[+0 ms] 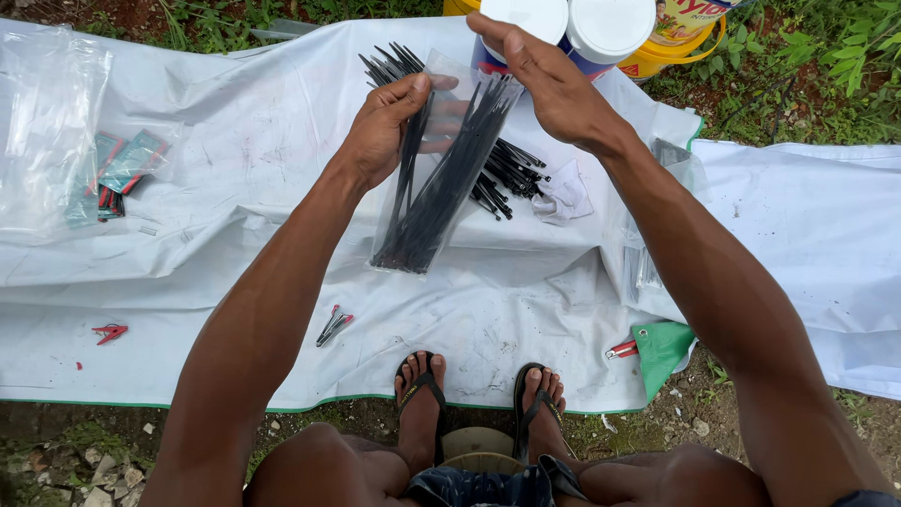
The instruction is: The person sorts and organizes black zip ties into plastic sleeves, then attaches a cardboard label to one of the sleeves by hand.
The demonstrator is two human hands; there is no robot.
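Head view: both forearms extend forward from the knees over the white sheet (235, 310). Left hand (380, 127) is raised palm inward, fingers (413, 89) clenched on the upper left edge of the clear bag (441, 178), which hangs tilted and contains a bundle of black cable ties (432, 207). Right hand (554, 84) is at the bag mouth, palm down, fingers extended and touching the top edge; a firm grip cannot be confirmed. Behind the bag, loose black ties (511, 174) lie on the sheet. Below the bag lie small red-handled cutters (332, 326). Left of the bag lie green packets (127, 164).
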